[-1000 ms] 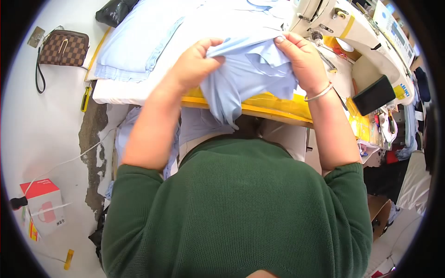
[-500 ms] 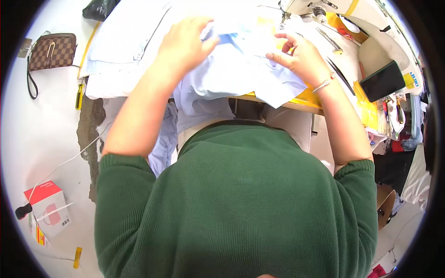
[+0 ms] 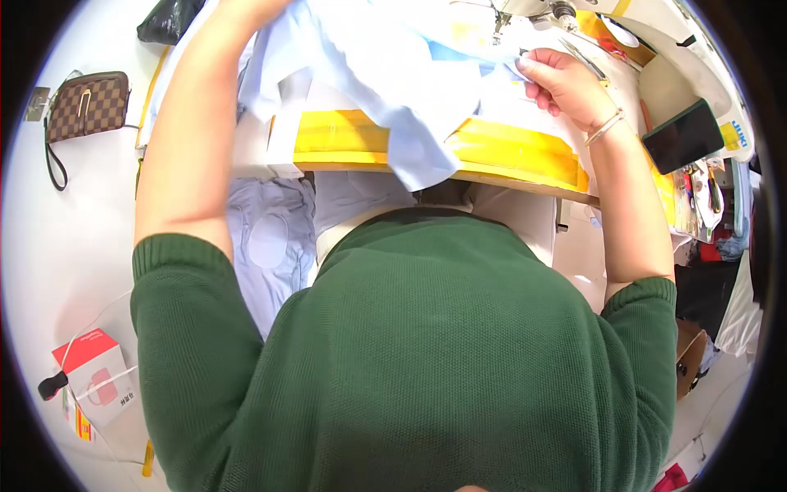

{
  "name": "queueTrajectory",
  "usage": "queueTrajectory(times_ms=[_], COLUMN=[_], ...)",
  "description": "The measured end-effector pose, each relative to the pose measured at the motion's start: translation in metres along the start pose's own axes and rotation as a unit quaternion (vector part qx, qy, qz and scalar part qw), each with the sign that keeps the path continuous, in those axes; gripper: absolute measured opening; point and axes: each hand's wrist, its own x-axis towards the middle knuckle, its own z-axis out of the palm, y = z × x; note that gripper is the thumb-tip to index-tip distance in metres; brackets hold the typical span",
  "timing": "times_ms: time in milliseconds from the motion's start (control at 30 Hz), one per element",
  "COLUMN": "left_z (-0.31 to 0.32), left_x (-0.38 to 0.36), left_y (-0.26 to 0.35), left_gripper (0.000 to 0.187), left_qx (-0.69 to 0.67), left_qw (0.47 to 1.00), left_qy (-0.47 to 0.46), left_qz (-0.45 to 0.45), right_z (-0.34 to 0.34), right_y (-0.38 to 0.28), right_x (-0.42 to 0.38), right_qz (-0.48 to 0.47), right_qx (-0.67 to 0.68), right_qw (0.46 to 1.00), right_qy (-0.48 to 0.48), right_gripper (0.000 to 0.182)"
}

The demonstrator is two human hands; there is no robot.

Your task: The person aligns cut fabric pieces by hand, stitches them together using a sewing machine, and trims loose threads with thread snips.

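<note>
Light blue fabric (image 3: 369,74) stretches across the table, and one corner hangs over the front edge. My left hand (image 3: 258,6) is at the top edge of the view, beside the upper left part of the fabric; its fingers are cut off. On the right, my right hand (image 3: 570,86) pinches the fabric's right end between thumb and index finger, with the other fingers curled. The metal parts of a sewing machine (image 3: 566,12) stand just beyond that hand.
Yellow tape (image 3: 516,152) lines the table's front edge. A dark phone (image 3: 683,137) leans at the right, near tools. Tweezers (image 3: 584,61) lie behind my right hand. More blue fabric (image 3: 270,238) hangs below the table. A checkered pouch (image 3: 88,107) is at far left.
My left hand has moved up and left, and the fabric has shifted and lifted, uncovering the yellow edge. My right hand has moved slightly right and closed on the fabric.
</note>
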Motion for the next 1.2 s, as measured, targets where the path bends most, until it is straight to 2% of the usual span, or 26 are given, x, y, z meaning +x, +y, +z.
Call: queueTrajectory(times_ms=[33, 100, 133, 167, 233, 300, 333, 433, 500, 567, 600, 700, 733, 833, 933, 967, 1000, 1033, 1100, 1133, 1200], left_z=[0.005, 0.023, 0.036, 0.054, 0.078, 0.088, 0.09, 0.091, 0.092, 0.089, 0.089, 0.083, 0.083, 0.085, 0.095, 0.102, 0.108, 0.112, 0.119, 0.122, 0.12], left_x=[0.011, 0.024, 0.026, 0.008, -0.028, -0.049, -0.055, -0.068, -0.074, -0.081, -0.084, -0.09, -0.09, -0.088, -0.084, -0.081, -0.078, -0.071, -0.051, -0.042, -0.029], left_y=[-0.001, -0.009, -0.014, -0.014, -0.014, -0.021, -0.025, -0.041, -0.048, -0.045, -0.043, -0.037, -0.035, -0.02, 0.001, 0.004, 0.005, 0.002, -0.008, -0.013, -0.011], left_gripper=[0.029, 0.035, 0.041, 0.039, 0.037, 0.037, 0.037, 0.037, 0.034, 0.032, 0.03, 0.027, 0.027, 0.026, 0.029, 0.03, 0.03, 0.03, 0.031, 0.031, 0.032], left_qx=[0.0, 0.186, 0.149, 0.138, 0.129, 0.057, 0.06, 0.134, 0.145, 0.148, 0.15, 0.115, 0.111, 0.061, -0.008, 0.029, 0.068, 0.068, 0.133, 0.132, 0.198], left_qw=[1.0, 0.963, 0.973, 0.98, 0.984, 0.997, 0.997, 0.987, 0.975, 0.974, 0.973, 0.98, 0.98, 0.983, 0.983, 0.984, 0.984, 0.984, 0.969, 0.969, 0.953], left_qy=[0.002, 0.135, 0.132, 0.108, 0.089, 0.039, 0.043, 0.032, 0.049, 0.037, 0.024, -0.003, -0.006, 0.0, -0.051, -0.037, -0.023, -0.024, -0.006, -0.007, 0.038], left_qz=[0.004, 0.137, 0.113, 0.096, 0.079, 0.039, 0.038, 0.084, 0.159, 0.165, 0.173, 0.164, 0.166, 0.171, 0.176, 0.169, 0.162, 0.163, 0.207, 0.207, 0.226], right_z=[-0.004, -0.008, -0.006, -0.005, 0.003, 0.014, 0.019, 0.031, 0.022, 0.008, 0.001, -0.023, -0.031, -0.038, -0.026, -0.023, -0.025, -0.026, -0.026, -0.03, -0.034], right_y=[-0.001, 0.015, 0.022, 0.024, 0.016, 0.01, 0.013, 0.017, 0.018, 0.024, 0.02, 0.022, 0.024, 0.023, 0.018, 0.019, 0.023, 0.025, 0.03, 0.036, 0.036], right_x=[0.0, 0.003, -0.001, -0.006, -0.012, -0.019, -0.017, -0.034, -0.045, -0.057, -0.065, -0.081, -0.082, -0.083, -0.074, -0.069, -0.061, -0.054, -0.041, -0.035, -0.031], right_qz=[0.004, -0.003, -0.07, -0.137, -0.131, -0.273, -0.312, -0.374, -0.359, -0.365, -0.332, -0.313, -0.274, -0.257, -0.249, -0.246, -0.247, -0.246, -0.12, -0.144, -0.129], right_qx=[-0.097, -0.143, -0.196, -0.247, -0.269, -0.321, -0.352, -0.364, -0.368, -0.37, -0.364, -0.343, -0.349, -0.361, -0.336, -0.324, -0.364, -0.364, -0.399, -0.398, -0.386], right_qw=[0.995, 0.989, 0.974, 0.948, 0.943, 0.902, 0.88, 0.852, 0.857, 0.854, 0.87, 0.886, 0.896, 0.897, 0.907, 0.911, 0.893, 0.894, 0.883, 0.879, 0.893], right_qy=[0.029, 0.04, 0.092, 0.145, 0.147, 0.097, 0.062, 0.049, 0.038, 0.015, -0.015, -0.009, -0.008, 0.02, 0.042, 0.063, 0.09, 0.091, 0.217, 0.221, 0.193], right_gripper=[0.02, 0.02, 0.021, 0.023, 0.027, 0.029, 0.03, 0.026, 0.02, 0.016, 0.013, 0.013, 0.012, 0.011, 0.02, 0.024, 0.033, 0.033, 0.034, 0.029, 0.024])
